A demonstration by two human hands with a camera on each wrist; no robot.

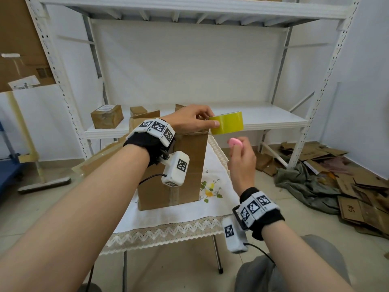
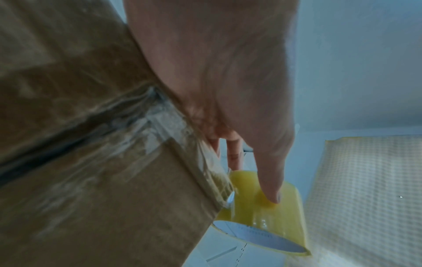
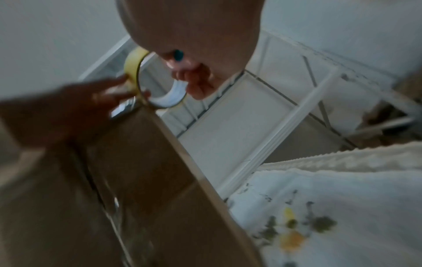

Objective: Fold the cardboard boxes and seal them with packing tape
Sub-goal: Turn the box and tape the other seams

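Cardboard box (image 1: 174,167): upright on tablecloth, under left hand (image 1: 189,121). Yellow tape roll (image 1: 228,122): pinched by left thumb and fingers at box's top corner. Right hand (image 1: 242,159): curled round pink cutter (image 1: 235,142), below roll. Advice: keep tape taut, cut close to corner.

Free shelf (image 1: 263,114) rt of tape roll (image 1: 228,123)

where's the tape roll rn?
Head view, centre-right: yellow tape roll held by the left hand at the top right corner of the cardboard box, above the pink cutter.
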